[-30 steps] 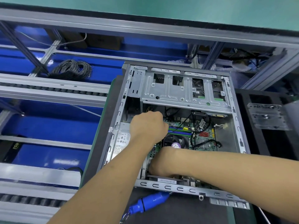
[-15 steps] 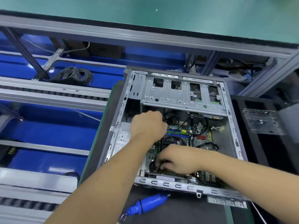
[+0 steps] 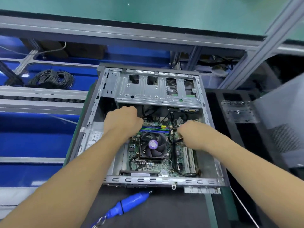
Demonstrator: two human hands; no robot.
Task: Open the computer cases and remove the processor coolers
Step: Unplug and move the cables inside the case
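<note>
The open grey computer case (image 3: 164, 180) lies flat on a dark mat, motherboard facing up. The processor cooler (image 3: 153, 143), a black fan with a purple hub label, sits in the board's middle, fully uncovered. My left hand (image 3: 123, 122) is inside the case just up and left of the cooler, knuckles up, fingers curled down; what they hold is hidden. My right hand (image 3: 192, 134) is just right of the cooler, fingers closed around black cables (image 3: 174, 142) by the board's right side.
A blue electric screwdriver (image 3: 131, 203) lies on the mat in front of the case. A grey side panel (image 3: 283, 129) and a clear plastic piece (image 3: 238, 111) are to the right. A coil of black wire (image 3: 51, 79) rests on the blue conveyor at left.
My right hand has moved from the near edge of the cooler up and to the right, leaving the fan uncovered. My left hand has stayed in place.
</note>
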